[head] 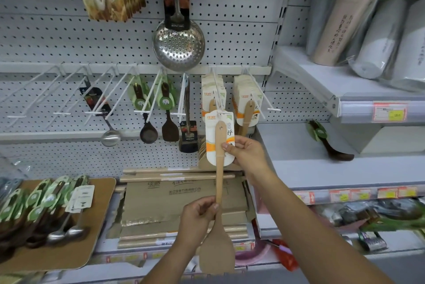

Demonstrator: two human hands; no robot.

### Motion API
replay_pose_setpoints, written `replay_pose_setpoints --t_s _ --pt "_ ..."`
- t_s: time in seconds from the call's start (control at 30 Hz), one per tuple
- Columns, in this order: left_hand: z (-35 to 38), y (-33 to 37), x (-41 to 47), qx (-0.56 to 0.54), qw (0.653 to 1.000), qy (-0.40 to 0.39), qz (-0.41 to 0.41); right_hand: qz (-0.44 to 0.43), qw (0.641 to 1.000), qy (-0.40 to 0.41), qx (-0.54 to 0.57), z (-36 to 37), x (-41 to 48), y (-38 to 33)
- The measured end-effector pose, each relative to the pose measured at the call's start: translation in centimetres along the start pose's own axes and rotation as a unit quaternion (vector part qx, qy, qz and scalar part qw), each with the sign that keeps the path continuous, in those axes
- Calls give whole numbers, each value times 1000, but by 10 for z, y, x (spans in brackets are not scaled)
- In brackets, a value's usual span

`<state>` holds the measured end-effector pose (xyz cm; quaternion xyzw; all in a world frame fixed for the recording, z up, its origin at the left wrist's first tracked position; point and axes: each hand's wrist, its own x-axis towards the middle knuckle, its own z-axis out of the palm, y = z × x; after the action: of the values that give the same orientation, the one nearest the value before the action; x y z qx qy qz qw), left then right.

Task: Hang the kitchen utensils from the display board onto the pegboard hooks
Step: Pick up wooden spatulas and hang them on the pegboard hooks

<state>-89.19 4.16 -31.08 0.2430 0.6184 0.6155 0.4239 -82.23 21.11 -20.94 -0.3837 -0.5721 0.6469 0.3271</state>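
White pegboard (69,37) shop wall as backdrop; steel skimmer (179,44) hung mid-wall, taken as reference for all positions. Far below-left of skimmer: brown display board (101,194) carrying a heap of green-carded dark spoons (34,201) plus two steel ladles (66,233), bowls toward the viewer. Nearer, below-left of skimmer: bare white hooks (46,90), then one hung ladle (110,136) and two hung dark spoons (148,132). Directly below skimmer: flat cardboard cartons (174,198), closed, contents not visible. Below and slightly right of skimmer: wooden spatula (219,175) on a white card, blade down, card top right at the tip of a hook (216,89); threaded or not, cannot tell. Left hand (197,217) pinching the handle just above the blade; right hand (247,152) clamped on card and handle higher up. Judged step: seating the card hole on that hook, in front of matching carded stock (211,95). For a clean result: steady the blade from below, level hole with tip, slide straight back along the prong, release only after full seating, no bending of card. Far right of skimmer: grey shelf (287,141) holding one loose dark spoon (331,145); higher up, wrapped rolls (377,49).
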Motion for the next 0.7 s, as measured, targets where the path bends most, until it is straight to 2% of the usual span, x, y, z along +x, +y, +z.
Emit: replay_pose_setpoints --t_s 0.7 --pt "2 17 168 170 985 -21 22 13 996 80 -47 23 124 -8"
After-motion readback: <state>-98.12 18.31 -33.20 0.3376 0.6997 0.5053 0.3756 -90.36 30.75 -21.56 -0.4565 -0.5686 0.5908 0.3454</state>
